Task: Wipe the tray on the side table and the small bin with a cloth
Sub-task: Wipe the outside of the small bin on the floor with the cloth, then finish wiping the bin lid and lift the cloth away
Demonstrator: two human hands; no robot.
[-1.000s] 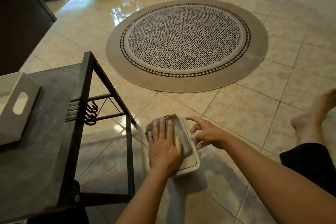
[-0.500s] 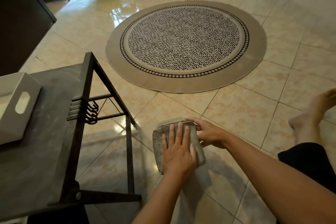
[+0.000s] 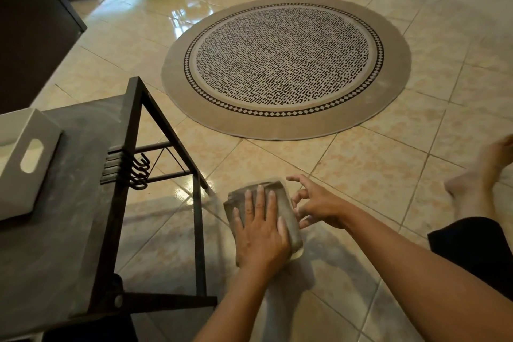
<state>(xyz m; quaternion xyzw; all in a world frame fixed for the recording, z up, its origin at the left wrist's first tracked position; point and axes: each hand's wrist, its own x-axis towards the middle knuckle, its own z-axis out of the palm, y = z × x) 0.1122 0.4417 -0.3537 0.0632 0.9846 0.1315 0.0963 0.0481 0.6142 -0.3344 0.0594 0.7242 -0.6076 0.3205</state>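
My left hand [image 3: 259,233] lies flat, palm down, fingers spread, pressing the cloth [image 3: 288,216] onto the small bin [image 3: 297,255]. The bin sits on the floor tiles [image 3: 374,175], just right of the side table [image 3: 69,203] leg. The cloth covers nearly all of it; only a pale, rounded plastic corner shows at the near right edge, beside my palm. Cloth: grey-brown, folded into a thick pad, soft matte weave, layered edges visible at its far left corner.

My right hand [image 3: 319,203] is beside the bin's right side, fingers spread and curled, holding nothing. Whether the fingertips touch the cloth edge, I cannot tell; slight motion blur there.

The tray [image 3: 25,175] rests on the side table top, well apart from both hands. It is white, rectangular, smooth, with a rounded slot handle cut into its wall. Table top is dark, dull, streaked; frame is black metal bars with hooks [image 3: 138,172] on its side rail.
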